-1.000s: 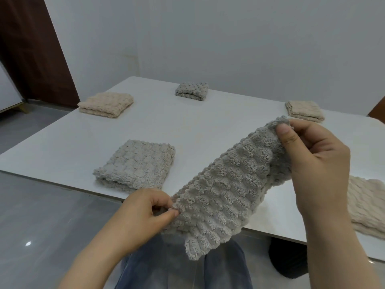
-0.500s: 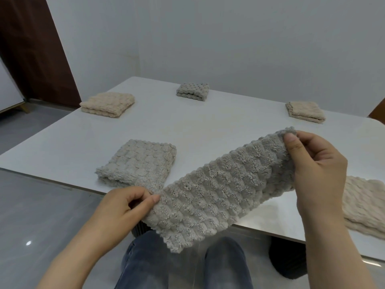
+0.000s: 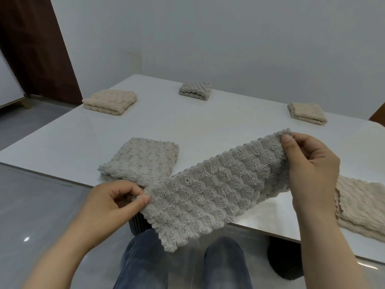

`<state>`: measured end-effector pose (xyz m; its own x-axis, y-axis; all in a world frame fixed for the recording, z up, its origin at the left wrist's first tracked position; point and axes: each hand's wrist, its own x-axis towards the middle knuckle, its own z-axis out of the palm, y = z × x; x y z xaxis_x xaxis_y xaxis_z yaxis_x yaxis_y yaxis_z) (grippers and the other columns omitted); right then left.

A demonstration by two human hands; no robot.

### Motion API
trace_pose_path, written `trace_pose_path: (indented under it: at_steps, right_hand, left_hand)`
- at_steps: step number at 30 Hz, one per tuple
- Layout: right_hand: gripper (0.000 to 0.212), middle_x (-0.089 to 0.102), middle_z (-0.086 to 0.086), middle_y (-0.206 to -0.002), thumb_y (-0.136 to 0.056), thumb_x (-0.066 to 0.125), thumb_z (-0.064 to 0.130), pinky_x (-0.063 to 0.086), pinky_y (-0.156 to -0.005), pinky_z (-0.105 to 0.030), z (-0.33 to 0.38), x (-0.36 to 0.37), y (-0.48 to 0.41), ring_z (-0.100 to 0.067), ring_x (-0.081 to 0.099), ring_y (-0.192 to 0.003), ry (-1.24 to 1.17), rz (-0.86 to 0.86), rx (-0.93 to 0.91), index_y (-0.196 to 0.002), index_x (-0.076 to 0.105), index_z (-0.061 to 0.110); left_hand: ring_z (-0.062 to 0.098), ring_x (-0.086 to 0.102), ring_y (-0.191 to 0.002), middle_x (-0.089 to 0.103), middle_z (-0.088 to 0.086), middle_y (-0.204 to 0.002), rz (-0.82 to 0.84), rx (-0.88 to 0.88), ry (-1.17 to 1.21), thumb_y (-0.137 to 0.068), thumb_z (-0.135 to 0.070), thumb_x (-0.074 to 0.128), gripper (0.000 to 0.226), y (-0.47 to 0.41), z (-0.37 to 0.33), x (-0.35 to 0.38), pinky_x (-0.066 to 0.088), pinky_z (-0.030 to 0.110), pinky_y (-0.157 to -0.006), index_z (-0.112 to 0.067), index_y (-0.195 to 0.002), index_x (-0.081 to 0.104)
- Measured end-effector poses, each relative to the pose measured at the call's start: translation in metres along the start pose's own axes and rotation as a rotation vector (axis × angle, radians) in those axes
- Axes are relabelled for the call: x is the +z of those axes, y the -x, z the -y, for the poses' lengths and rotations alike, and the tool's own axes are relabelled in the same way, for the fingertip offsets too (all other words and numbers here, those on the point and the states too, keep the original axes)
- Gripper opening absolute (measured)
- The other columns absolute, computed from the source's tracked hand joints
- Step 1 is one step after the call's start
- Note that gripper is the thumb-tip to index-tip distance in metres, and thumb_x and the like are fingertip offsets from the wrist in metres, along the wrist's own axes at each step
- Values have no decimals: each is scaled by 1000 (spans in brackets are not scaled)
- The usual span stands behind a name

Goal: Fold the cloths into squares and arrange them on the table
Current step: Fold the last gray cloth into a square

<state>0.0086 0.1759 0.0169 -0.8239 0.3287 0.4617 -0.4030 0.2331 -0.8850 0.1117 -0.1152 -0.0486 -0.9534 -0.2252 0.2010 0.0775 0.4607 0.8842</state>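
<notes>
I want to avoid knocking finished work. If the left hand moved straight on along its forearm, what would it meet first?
Probably the near folded grey cloth at the table edge, just beyond the left hand, which pinches the held grey cloth. Depth is unclear, so it might pass over it.

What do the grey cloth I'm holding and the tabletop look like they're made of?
Grey cloth: probably plush microfibre or coral fleece, matte, with fuzzy pile in raised puffy rows and a soft sag. Tabletop: a hard, smooth white slab, perhaps stone or laminate, semi-gloss; it mirrors faintly near the front edge.
</notes>
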Motion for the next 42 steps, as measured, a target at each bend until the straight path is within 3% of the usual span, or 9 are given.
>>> trace_pose_path:
  at_steps: [6,12,17,23,26,28,32,36,42]
  right_hand:
    - [10,67,21,-65,-88,67,23,47,-70,-22,-2,1,2,3,58,-68,14,-12,-1,-79,69,28]
    - [14,66,20,-62,-87,68,25,49,-66,-19,-1,0,3,2,57,-64,62,-24,-9,-75,68,31]
    - [8,67,7,-75,-88,67,26,44,-62,-12,-4,-4,4,-2,56,-65,226,18,-56,-80,67,28]
    - [7,64,16,-73,-87,67,24,41,-61,-7,-9,-9,6,5,56,-65,354,98,-96,-81,67,26]
    - [10,61,11,-70,-89,65,26,38,-54,-7,-11,-8,6,2,52,-60,365,106,-92,-80,64,25]
    - [10,60,7,-68,-91,63,25,36,-53,-7,-10,-7,7,1,51,-60,354,109,-87,-81,63,23]
    - [14,58,3,-60,-90,64,25,35,-52,-8,-8,-8,8,-3,51,-57,328,105,-82,-76,62,25]
    - [16,59,6,-60,-88,66,27,36,-52,-9,-6,-10,8,-6,51,-55,296,87,-80,-73,61,28]
    - [12,62,-4,-70,-86,70,20,41,-53,-11,5,-15,12,-7,50,-55,201,158,-88,-75,65,24]
  left_hand:
    - [7,48,-48,60,5,-51,-227,9,120,-72,-20,81,26,-1,-2,4,39,15,-48,-10,-55,63]
    - [6,46,-49,54,1,-53,-356,-50,320,-75,-8,74,19,-11,0,7,40,11,-49,-4,-63,60]
    - [-1,57,-55,66,-7,-59,-323,-148,382,-74,-13,74,13,-14,3,9,52,12,-62,-17,-86,69]
    - [-1,51,-49,62,-11,-54,-350,-169,270,-78,-15,73,6,-11,9,17,48,11,-54,-9,-79,71]
    - [10,55,-63,63,-2,-63,-364,-152,236,-81,-17,70,9,-12,8,19,46,11,-55,-9,-78,68]
    - [19,52,-65,59,6,-66,-368,-138,192,-83,-24,71,16,-12,5,22,45,18,-56,-11,-75,65]
    - [18,39,-52,42,-6,-47,-379,-104,137,-81,-43,67,33,-9,-5,26,41,36,-53,-12,-73,57]
    - [16,34,-46,36,3,-47,-373,-71,213,-89,-23,62,22,-7,-18,34,37,27,-42,-6,-76,55]
    - [20,44,-49,49,36,-66,-300,-83,345,-82,-32,62,24,-6,-33,34,42,21,-45,-8,-79,60]
